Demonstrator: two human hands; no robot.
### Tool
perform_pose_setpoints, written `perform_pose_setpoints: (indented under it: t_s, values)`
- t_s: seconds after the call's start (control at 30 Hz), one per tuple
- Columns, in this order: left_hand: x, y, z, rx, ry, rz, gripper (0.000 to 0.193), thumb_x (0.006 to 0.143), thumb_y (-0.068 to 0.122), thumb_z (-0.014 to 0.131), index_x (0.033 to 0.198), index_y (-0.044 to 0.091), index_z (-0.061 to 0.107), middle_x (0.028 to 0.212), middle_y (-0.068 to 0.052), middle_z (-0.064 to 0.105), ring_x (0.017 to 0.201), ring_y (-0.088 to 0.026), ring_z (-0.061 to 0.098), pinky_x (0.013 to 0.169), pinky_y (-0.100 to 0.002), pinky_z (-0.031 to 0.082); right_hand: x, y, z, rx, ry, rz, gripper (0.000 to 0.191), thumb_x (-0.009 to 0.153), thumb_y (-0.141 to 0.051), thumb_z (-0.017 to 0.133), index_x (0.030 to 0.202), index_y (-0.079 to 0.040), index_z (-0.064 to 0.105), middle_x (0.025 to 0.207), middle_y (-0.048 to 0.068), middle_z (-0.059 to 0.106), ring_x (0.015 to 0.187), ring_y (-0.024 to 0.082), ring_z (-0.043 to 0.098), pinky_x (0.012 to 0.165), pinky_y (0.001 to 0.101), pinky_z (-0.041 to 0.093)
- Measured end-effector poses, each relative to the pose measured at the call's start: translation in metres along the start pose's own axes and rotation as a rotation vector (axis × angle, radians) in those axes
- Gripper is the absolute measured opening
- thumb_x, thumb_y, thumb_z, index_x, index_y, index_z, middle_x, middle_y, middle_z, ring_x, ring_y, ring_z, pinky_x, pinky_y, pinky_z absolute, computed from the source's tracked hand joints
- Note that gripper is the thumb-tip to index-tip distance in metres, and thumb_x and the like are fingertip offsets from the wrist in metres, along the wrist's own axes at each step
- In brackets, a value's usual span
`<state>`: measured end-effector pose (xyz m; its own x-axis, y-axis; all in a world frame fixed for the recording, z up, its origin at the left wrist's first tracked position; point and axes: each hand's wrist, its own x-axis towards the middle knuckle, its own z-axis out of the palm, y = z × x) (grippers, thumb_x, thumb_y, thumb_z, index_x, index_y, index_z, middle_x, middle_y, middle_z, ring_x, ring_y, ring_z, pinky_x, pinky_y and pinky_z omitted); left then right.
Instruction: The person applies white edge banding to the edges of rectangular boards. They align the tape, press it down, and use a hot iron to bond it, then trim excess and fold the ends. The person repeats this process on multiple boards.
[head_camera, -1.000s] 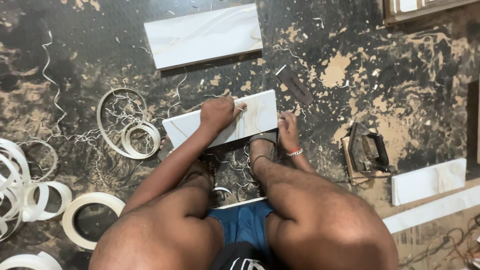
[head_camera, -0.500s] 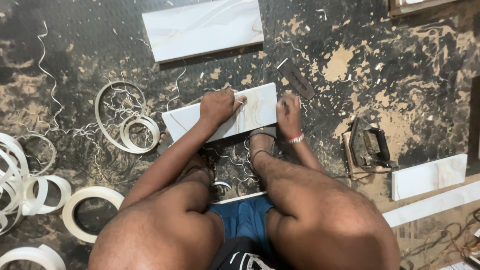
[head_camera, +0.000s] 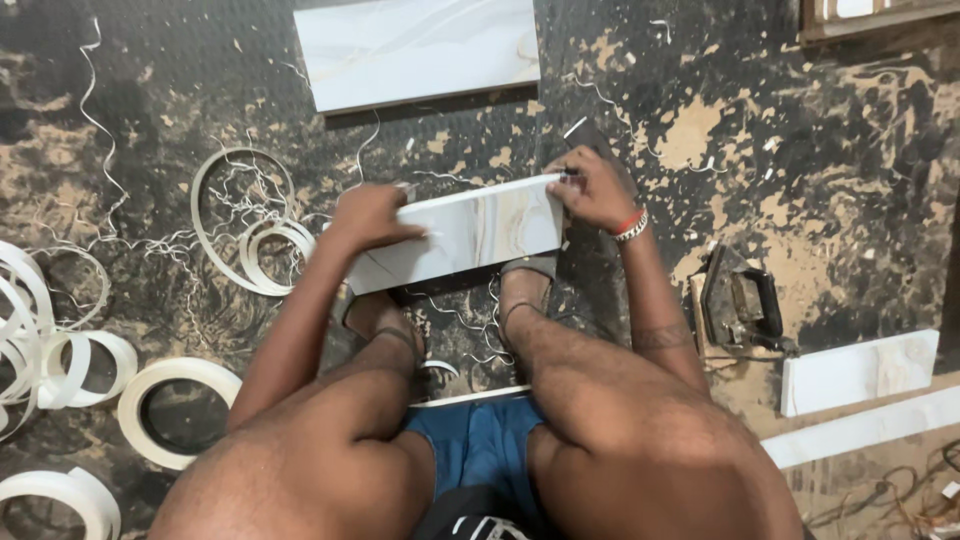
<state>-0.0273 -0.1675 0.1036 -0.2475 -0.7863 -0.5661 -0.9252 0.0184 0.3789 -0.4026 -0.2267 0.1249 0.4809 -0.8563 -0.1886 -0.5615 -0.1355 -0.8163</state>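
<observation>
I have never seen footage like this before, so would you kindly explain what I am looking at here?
No machine here: a person squats on the floor, filmed downward by a camera on their own head. The left hand and right hand grip the two ends of a white marbled panel above the feet. On the dark, stained floor lie a larger white panel, coils of white edge strip with thin shavings, a dark hand tool, and more white pieces at right.

Just one head cam, looked pretty much straight down past the knees at the floor (head_camera: 800, 200), fairly close.
</observation>
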Motion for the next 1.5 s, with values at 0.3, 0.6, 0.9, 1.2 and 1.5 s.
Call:
perform_pose_setpoints:
  t_s: [0.3,0.6,0.9,1.2,1.5]
  values:
    - [-0.064,-0.085,0.097,-1.61,0.365,-0.142,0.038,0.072,0.012,0.084,0.108,0.01,0.073,0.103,-0.002,0.074,0.094,-0.012,0.071,0.085,-0.026,0.057,0.002,0.01,0.005,0.116,-0.024,-0.003,0.021,0.096,-0.017,0.07,0.114,-0.006,0.071,0.109,0.009,0.057,0.098,0.022,0.064,0.083,0.0317,0.056]
    - [-0.005,-0.031,-0.076,-1.0,0.644,0.036,0.019,0.093,0.014,0.075,0.104,0.002,0.065,0.104,-0.01,0.074,0.098,-0.022,0.075,0.087,-0.04,0.063,-0.034,0.045,0.005,0.294,-0.115,0.134,0.018,0.094,-0.016,0.071,0.11,-0.007,0.068,0.112,0.004,0.057,0.097,0.014,0.063,0.081,0.0254,0.056]
    - [0.069,0.112,-0.128,-0.144,0.61,0.161,0.041,0.105,0.045,0.061,0.105,0.004,0.066,0.084,-0.018,0.071,0.075,-0.037,0.07,0.063,-0.051,0.053,-0.112,0.049,0.086,0.158,0.43,-0.025,0.055,0.092,-0.023,0.069,0.141,-0.002,0.053,0.137,0.016,0.055,0.126,0.03,0.057,0.109,0.0407,0.048]
    - [0.061,0.102,-0.125,0.148,0.786,0.399,0.033,0.101,0.028,0.064,0.129,0.011,0.062,0.09,-0.014,0.07,0.064,-0.033,0.068,0.052,-0.045,0.05,-0.059,0.019,0.099,-0.232,0.373,-0.166,0.102,0.102,-0.066,0.041,0.16,0.012,0.011,0.156,0.032,0.034,0.143,0.045,0.037,0.124,0.0556,0.026]
    - [0.035,0.121,-0.127,0.167,0.869,0.476,0.036,0.096,0.026,0.066,0.124,0.004,0.063,0.086,-0.012,0.066,0.065,-0.029,0.067,0.054,-0.042,0.05,0.128,-0.041,0.002,-0.366,0.124,0.016,0.087,0.107,-0.073,0.023,0.152,0.001,0.036,0.153,0.026,0.038,0.147,0.039,0.033,0.127,0.0464,0.024]
